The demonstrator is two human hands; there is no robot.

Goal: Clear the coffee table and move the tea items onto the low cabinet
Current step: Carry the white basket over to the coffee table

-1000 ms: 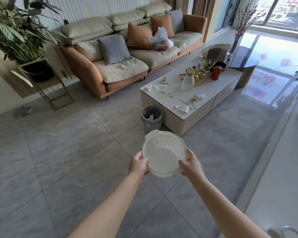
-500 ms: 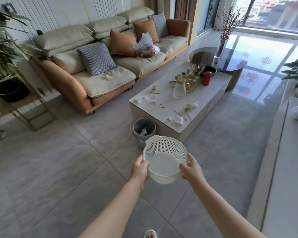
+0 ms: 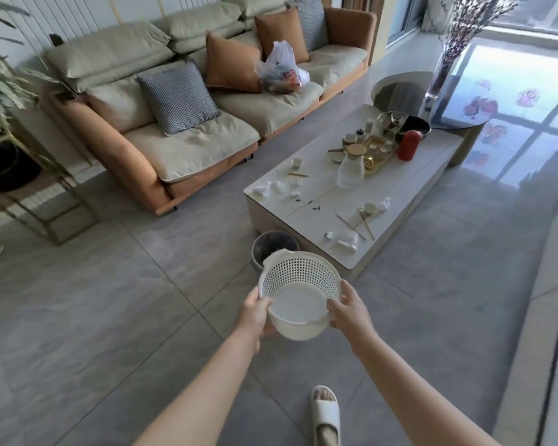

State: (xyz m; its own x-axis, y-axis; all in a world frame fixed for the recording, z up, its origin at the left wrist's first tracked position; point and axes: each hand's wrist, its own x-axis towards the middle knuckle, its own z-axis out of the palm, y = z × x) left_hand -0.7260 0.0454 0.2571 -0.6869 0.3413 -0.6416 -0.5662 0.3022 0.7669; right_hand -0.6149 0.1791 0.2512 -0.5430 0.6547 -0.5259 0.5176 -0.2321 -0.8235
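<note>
I carry an empty white perforated basket (image 3: 300,278) in front of me over the floor. My left hand (image 3: 255,313) grips its left rim and my right hand (image 3: 350,309) grips its right rim. Ahead stands the white coffee table (image 3: 429,165). On it are a glass jug with a wooden lid (image 3: 351,167), a red canister (image 3: 408,145), a golden tea tray (image 3: 379,152) with small cups, a single cup (image 3: 296,162), another cup (image 3: 370,208), crumpled tissues (image 3: 347,241) and several thin sticks (image 3: 364,225).
A grey waste bin (image 3: 273,246) stands at the table's near left corner, partly behind the basket. An orange and cream sofa (image 3: 187,123) lies to the left with a plastic bag (image 3: 281,70) on it. A round dark side table (image 3: 464,101) with a vase is beyond. My slippered foot (image 3: 325,410) is below.
I have walked closer to the coffee table with the basket held in both hands. The table and bin now sit larger in view, and my foot has come into sight.
</note>
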